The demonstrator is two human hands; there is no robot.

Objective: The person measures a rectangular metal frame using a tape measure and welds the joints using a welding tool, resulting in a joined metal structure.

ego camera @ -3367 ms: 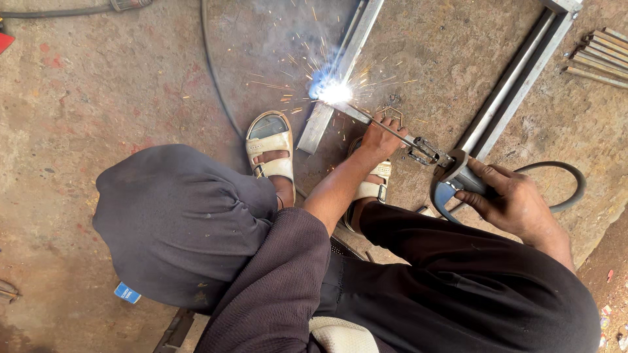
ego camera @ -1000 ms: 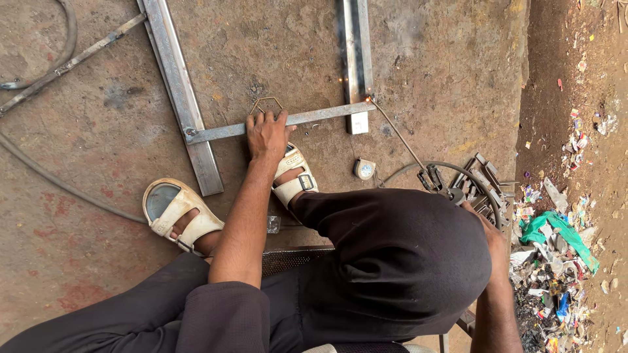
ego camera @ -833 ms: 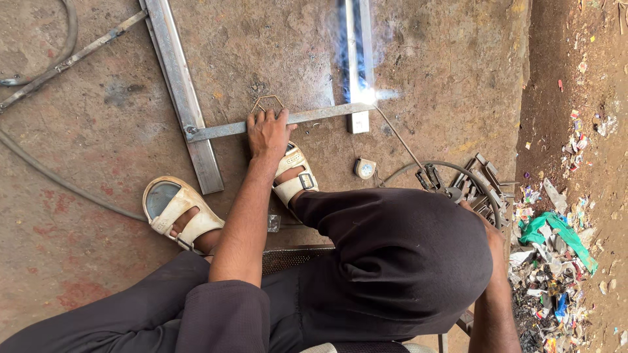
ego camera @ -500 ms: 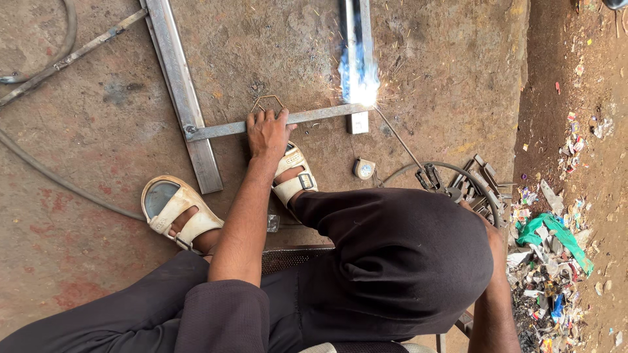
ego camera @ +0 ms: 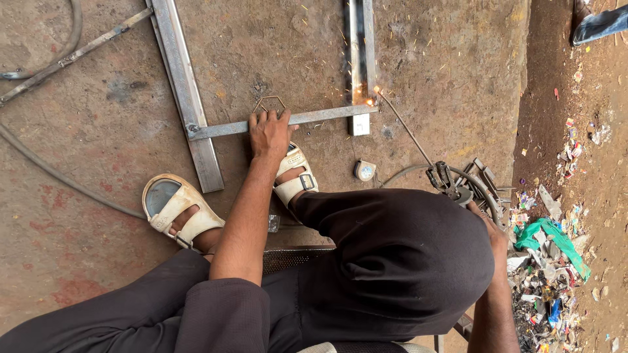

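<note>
Fingers of our left hand lie spread, pressing the crossbar flat to the floor between two steel rails. Stiff, heavy, hot near the sparking joint, it's best gripped mid-length. Our right hand wraps the electrode holder; we cannot tell its grip.

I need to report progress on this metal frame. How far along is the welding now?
Laid out: the cross bar sits between the long left bar and the upright bar. In hand: the left hand presses the cross bar down while the right hand, mostly hidden, holds the electrode holder; its rod sparks at the right joint. Left: that joint is unfinished; whether the left-end joint is welded, I cannot tell.
</note>
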